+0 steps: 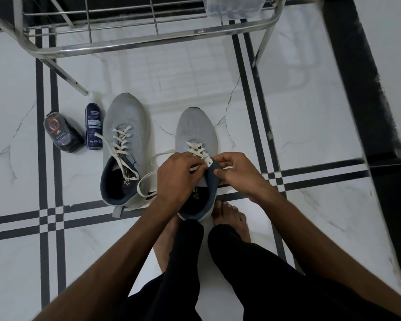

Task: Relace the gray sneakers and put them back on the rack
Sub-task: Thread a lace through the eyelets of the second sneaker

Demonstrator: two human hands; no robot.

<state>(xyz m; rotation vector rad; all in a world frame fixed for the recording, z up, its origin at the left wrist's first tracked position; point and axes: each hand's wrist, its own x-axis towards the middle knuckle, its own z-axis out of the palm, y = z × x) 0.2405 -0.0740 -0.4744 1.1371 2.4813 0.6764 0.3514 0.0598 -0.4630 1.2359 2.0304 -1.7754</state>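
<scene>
White marble-look floor [171, 72] with black stripe lines fills the head view, and a steel rack [148, 40] stands at the far edge, beyond both hands. Down at center, the left hand [178, 176] has its fingers curled, pinching the white lace [199, 151] at the upper eyelets of the right sneaker [196, 130]. Right beside it, the right hand [235, 172] pinches the dark tongue and collar edge between thumb and fingers. That gray sneaker sits directly under both hands, toe pointing away, its heel at the person's bare feet [232, 218].

Left of the left hand lies the other gray sneaker [125, 126], laced, its loose ends trailing onto the floor. Printing shows on both insoles, too small to read. Farther left stands a dark blue spray bottle [93, 128]; its label seems to say "sports & sneaker cleaner", though blurred. Beyond that lies a black packaged item [63, 133] with a red ring on it, writing unreadable.
</scene>
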